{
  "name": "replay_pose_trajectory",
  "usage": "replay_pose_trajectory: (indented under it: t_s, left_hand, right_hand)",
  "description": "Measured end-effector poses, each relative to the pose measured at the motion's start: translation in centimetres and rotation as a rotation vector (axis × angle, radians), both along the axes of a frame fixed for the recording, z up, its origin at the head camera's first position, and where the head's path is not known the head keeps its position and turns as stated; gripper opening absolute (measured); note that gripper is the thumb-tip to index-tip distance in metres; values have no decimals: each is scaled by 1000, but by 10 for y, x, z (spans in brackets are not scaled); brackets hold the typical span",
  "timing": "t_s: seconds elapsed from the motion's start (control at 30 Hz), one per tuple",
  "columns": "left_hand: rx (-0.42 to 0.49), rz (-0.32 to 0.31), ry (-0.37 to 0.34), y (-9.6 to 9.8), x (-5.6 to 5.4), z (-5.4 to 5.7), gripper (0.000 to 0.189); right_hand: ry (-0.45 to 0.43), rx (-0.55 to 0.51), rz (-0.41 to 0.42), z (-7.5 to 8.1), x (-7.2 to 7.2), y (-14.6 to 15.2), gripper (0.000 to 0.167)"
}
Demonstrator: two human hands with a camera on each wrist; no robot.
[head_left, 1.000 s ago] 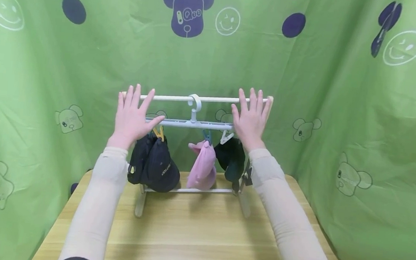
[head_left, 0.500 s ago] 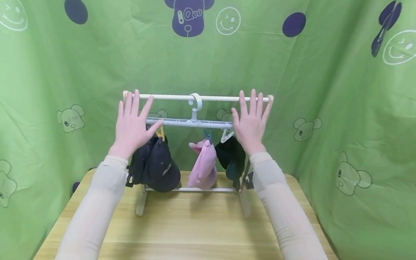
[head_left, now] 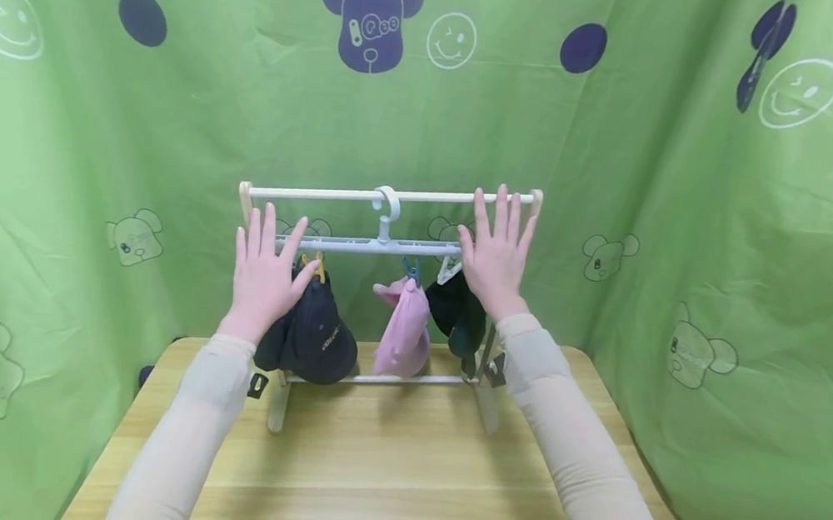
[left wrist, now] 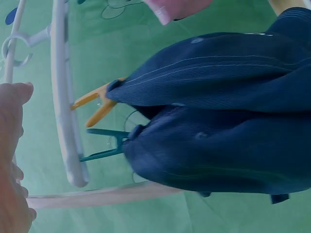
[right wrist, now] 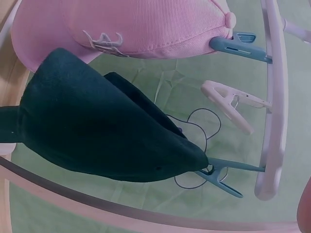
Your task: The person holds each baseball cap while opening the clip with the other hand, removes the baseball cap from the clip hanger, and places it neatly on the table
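Note:
A pale hanger (head_left: 376, 246) with clips hooks over the top bar of a small rack (head_left: 332, 195). Two navy caps (left wrist: 204, 73) hang from its left end by a yellow clip (left wrist: 99, 103) and a green clip (left wrist: 104, 144). In the middle hangs a pink cap (head_left: 405, 330) on a blue clip (right wrist: 240, 48). A dark green cap (right wrist: 107, 126) hangs at the right; a white clip (right wrist: 233, 104) beside it grips nothing. My left hand (head_left: 264, 283), fingers spread, is before the hanger's left end. Fingers straight, my right hand (head_left: 498, 259) is in front of the rack's right end.
The rack stands on a wooden table (head_left: 366, 473) by its feet (head_left: 278, 406), with a low crossbar (head_left: 405, 379) between them. Green printed curtain (head_left: 174, 119) encloses the back and both sides.
My left hand has come down from the level of the top bar to that of the hanger, its fingers still straight. The right hand has dropped slightly. The caps hang as before.

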State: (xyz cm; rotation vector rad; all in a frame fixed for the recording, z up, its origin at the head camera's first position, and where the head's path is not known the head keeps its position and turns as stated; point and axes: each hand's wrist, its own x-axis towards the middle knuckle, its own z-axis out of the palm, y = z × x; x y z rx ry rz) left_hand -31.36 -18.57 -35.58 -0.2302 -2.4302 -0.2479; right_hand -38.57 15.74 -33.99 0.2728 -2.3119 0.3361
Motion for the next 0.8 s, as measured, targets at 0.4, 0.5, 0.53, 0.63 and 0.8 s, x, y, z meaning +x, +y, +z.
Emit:
replay_pose_trajectory:
  t_s: [0.4,0.5,0.53,0.63,0.8]
  left_hand:
    - [40,-18,39,2,12,-33,64]
    - [48,-11,16,1,13,-40,63]
    - [52,-11,12,1,13,-43,63]
    - [69,-10,-6,-1,14,-51,63]
    - [96,-6,-30,-3,14,-63,63]
  right_hand:
    - [-4,-29,27,-25,5,-5,62]
    - [-10,-23,32,-31,7,-7,63]
    - [-10,-21,34,-33,8,-8,62]
    - [-20,-28,51,-38,9,-12,63]
    - [-10,-38,82,-47,12,-17,62]
